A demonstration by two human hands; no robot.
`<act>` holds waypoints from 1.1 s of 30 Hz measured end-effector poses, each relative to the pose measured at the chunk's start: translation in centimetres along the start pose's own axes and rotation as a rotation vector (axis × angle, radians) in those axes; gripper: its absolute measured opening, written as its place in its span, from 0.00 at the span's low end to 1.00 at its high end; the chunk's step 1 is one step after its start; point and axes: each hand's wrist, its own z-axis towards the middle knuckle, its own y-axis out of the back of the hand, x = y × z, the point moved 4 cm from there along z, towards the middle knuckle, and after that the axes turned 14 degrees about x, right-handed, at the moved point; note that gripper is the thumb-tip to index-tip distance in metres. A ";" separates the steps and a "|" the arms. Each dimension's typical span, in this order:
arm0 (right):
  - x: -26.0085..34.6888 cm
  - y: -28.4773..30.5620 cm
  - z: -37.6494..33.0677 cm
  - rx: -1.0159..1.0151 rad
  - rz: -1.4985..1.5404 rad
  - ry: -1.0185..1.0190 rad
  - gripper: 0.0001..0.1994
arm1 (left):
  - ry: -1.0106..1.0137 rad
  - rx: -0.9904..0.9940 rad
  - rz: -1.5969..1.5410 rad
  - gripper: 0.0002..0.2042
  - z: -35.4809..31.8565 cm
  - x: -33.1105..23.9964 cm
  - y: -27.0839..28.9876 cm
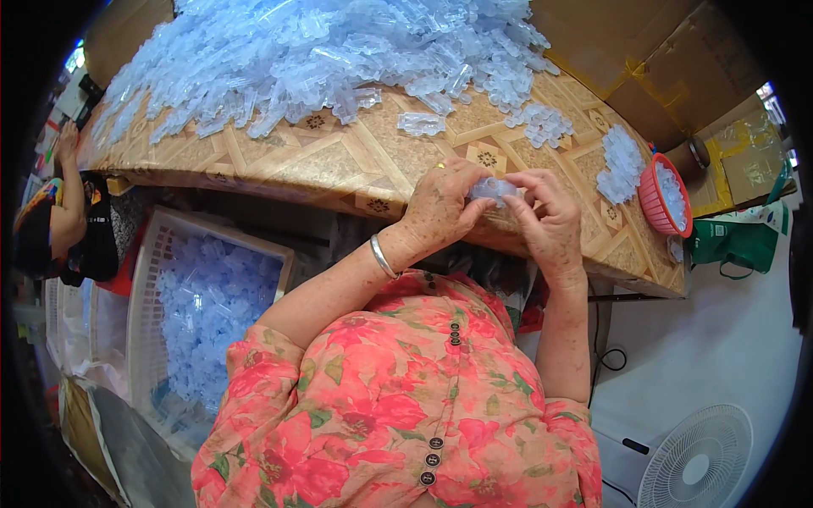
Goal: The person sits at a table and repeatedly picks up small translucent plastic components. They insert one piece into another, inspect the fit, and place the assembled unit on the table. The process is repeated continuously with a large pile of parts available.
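Over the near edge of the table, my left hand (447,201) and my right hand (546,212) meet around a small clear plastic piece (491,190). My left fingers are wrapped about it from the left, and the right thumb and forefinger pinch at its other side. Part of the piece is hidden behind my fingers. Beyond my hands a single clear ribbed plastic piece (421,124) lies flat on the table. A large heap of similar clear, bluish pieces (339,51) covers the far side.
The patterned tabletop (339,161) also bears a small cluster (542,125) and a stack (621,165) of pieces. A red basket (650,199) stands at its right end. Left below is a white crate (144,313) of pieces; a fan (699,457) is lower right. Another person's arm (68,203) shows far left.
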 end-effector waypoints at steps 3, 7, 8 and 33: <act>0.2 -1.2 0.3 0.016 -0.048 0.046 0.12 | -0.004 -0.012 -0.013 0.14 0.0 0.1 -0.1; -0.5 -1.5 0.6 0.016 -0.095 0.039 0.10 | -0.013 -0.008 0.015 0.16 0.1 -0.2 -0.1; -0.3 -1.5 1.0 0.029 -0.103 0.040 0.10 | -0.013 -0.013 0.020 0.16 0.1 -0.1 -0.1; -3.6 -0.3 3.2 0.332 0.111 -0.388 0.24 | 0.150 0.164 -0.053 0.13 0.9 -0.8 2.1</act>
